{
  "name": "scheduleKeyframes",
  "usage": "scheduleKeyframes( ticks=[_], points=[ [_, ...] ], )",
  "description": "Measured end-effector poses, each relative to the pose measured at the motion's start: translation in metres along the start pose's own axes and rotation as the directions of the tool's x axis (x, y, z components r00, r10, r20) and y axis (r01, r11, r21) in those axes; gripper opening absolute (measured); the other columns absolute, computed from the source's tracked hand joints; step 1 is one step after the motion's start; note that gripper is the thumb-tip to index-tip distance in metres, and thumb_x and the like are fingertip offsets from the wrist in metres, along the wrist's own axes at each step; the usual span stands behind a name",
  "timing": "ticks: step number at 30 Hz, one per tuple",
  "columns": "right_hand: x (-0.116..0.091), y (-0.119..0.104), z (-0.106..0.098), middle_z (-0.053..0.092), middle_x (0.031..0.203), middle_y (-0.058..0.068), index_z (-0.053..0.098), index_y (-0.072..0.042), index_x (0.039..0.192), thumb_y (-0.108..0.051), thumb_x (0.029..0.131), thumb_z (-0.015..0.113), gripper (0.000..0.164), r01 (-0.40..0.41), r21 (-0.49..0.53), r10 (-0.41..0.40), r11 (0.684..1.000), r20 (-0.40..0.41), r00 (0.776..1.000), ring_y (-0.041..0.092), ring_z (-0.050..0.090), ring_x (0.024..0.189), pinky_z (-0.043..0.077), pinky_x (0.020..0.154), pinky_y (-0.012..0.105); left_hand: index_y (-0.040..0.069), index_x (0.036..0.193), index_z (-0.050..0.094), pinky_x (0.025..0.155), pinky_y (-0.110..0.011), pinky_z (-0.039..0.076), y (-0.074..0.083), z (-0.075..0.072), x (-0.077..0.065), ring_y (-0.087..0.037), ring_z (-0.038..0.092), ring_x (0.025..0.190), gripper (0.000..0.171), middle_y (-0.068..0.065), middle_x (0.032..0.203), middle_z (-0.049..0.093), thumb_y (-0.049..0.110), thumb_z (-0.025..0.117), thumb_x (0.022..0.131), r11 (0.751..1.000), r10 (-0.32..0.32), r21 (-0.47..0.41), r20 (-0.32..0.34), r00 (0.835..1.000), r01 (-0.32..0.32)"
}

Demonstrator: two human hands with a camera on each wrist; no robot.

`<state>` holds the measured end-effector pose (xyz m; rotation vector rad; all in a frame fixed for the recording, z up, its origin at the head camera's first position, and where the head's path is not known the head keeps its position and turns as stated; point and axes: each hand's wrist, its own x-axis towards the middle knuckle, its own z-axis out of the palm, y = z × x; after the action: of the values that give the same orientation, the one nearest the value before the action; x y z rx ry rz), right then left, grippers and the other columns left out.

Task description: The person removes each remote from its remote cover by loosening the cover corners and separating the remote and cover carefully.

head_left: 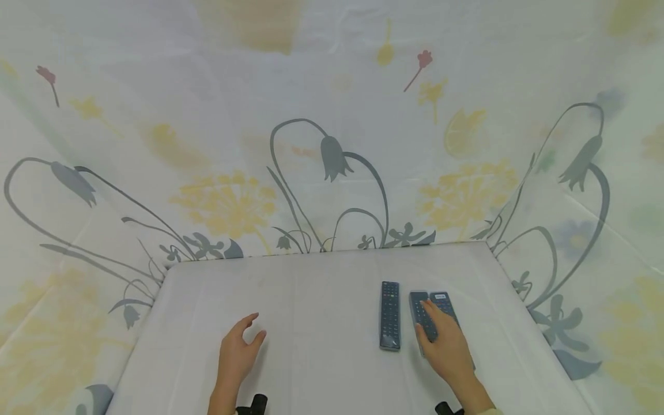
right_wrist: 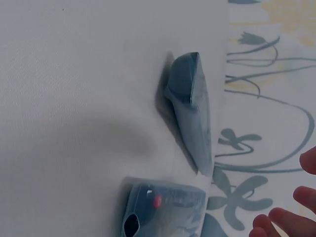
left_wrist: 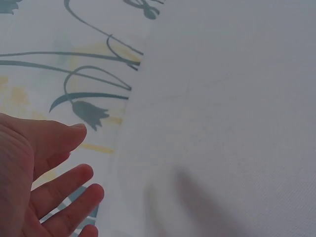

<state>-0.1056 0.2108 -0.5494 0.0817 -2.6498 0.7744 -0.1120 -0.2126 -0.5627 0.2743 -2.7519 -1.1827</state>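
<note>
Three dark remote controls lie on the white table. The leftmost remote control (head_left: 389, 316) stands alone, lengthwise away from me. To its right, the middle remote control (head_left: 418, 302) and the right remote control (head_left: 441, 298) lie side by side, partly hidden by my right hand (head_left: 445, 344). That hand is over these two with fingers extended and thumb apart; contact cannot be made out. In the right wrist view, two remote controls (right_wrist: 165, 210) show glossy, plastic-like surfaces, and its fingers (right_wrist: 291, 222) are at the right edge. My left hand (head_left: 238, 353) holds nothing above the table's left part, thumb and fingers apart.
The white tabletop (head_left: 311, 323) meets cloth walls (head_left: 332, 190) printed with grey and yellow flowers at the back and both sides. Black straps or mounts (head_left: 257, 403) sit at both wrists.
</note>
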Motion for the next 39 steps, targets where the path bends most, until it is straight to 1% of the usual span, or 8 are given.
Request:
scheduleKeyframes(
  ticks=[4,11,17,22,26,33,34,39],
  points=[
    [-0.001,-0.003,0.010,0.056,0.137,0.022,0.059,-0.001,0.132,-0.009,0.085,0.074,0.050,-0.001,0.044,0.001,0.999,0.000,1.000,0.043,0.056,0.120,0.046,0.094,0.058,0.006,0.131,0.062,0.100,-0.060,0.040,-0.001,0.013,-0.002,-0.043,0.054,0.124,0.045,-0.022,0.127,0.063,0.010,0.074,0.087,0.997,0.000,-0.079,-0.002,1.000,0.000],
    [-0.001,-0.011,0.027,0.057,0.136,0.021,0.058,0.000,0.132,-0.010,0.084,0.075,0.051,-0.021,0.110,0.018,0.994,0.026,0.999,0.042,0.055,0.123,0.045,0.097,0.057,0.006,0.125,0.065,0.096,-0.056,0.046,0.004,0.033,-0.009,-0.033,0.062,0.114,0.042,-0.013,0.123,0.067,0.002,0.076,0.084,0.972,0.067,-0.225,-0.003,0.998,-0.066],
    [-0.001,-0.019,0.044,0.056,0.137,0.023,0.059,0.000,0.132,-0.008,0.082,0.078,0.053,-0.047,0.182,0.035,0.982,0.066,0.997,0.042,0.055,0.123,0.047,0.095,0.054,0.006,0.125,0.065,0.094,-0.055,0.048,0.014,0.051,-0.011,-0.031,0.064,0.113,0.042,-0.010,0.122,0.068,0.001,0.076,0.084,0.946,0.089,-0.316,0.049,0.995,-0.069],
    [-0.001,-0.023,0.056,0.046,0.146,0.025,0.055,-0.003,0.137,-0.014,0.085,0.076,0.057,-0.118,0.172,0.084,0.978,0.189,0.978,0.044,0.044,0.133,0.035,0.105,0.059,0.008,0.124,0.065,0.094,-0.054,0.048,0.022,0.065,-0.014,-0.029,0.064,0.112,0.041,-0.008,0.121,0.068,0.003,0.075,0.085,0.911,0.099,-0.409,0.121,0.988,-0.041],
    [0.000,-0.024,0.065,0.041,0.149,0.026,0.054,-0.004,0.138,-0.017,0.084,0.077,0.060,-0.159,0.151,0.118,0.976,0.250,0.961,0.046,0.037,0.137,0.030,0.108,0.061,0.007,0.126,0.063,0.095,-0.048,0.049,0.027,0.075,-0.020,-0.027,0.064,0.113,0.043,-0.009,0.125,0.067,0.004,0.075,0.085,0.885,0.102,-0.465,0.194,0.976,0.000],
    [0.002,-0.025,0.079,0.041,0.148,0.029,0.057,-0.001,0.136,-0.022,0.076,0.086,0.070,-0.153,0.123,0.111,0.981,0.295,0.949,0.050,0.033,0.137,0.029,0.107,0.064,-0.005,0.130,0.057,0.088,-0.027,0.052,0.039,0.080,-0.028,-0.038,0.061,0.114,0.046,-0.023,0.128,0.061,-0.002,0.072,0.086,0.773,0.137,-0.630,0.281,0.950,0.075],
    [0.001,-0.025,0.080,0.041,0.148,0.029,0.057,-0.001,0.136,-0.021,0.075,0.087,0.071,-0.151,0.111,0.112,0.982,0.295,0.949,0.050,0.033,0.137,0.029,0.107,0.064,-0.006,0.130,0.057,0.087,-0.026,0.052,0.040,0.081,-0.030,-0.038,0.062,0.114,0.046,-0.025,0.127,0.061,-0.002,0.071,0.086,0.763,0.143,-0.642,0.286,0.947,0.079],
    [-0.001,-0.027,0.086,0.042,0.148,0.027,0.062,-0.001,0.130,-0.018,0.070,0.090,0.068,-0.145,0.058,0.123,0.988,0.283,0.951,0.049,0.033,0.137,0.029,0.108,0.063,-0.006,0.130,0.057,0.084,-0.024,0.052,0.040,0.088,-0.033,-0.033,0.064,0.107,0.045,-0.023,0.123,0.063,-0.001,0.071,0.088,0.751,0.164,-0.656,0.294,0.942,0.074]
  ],
)
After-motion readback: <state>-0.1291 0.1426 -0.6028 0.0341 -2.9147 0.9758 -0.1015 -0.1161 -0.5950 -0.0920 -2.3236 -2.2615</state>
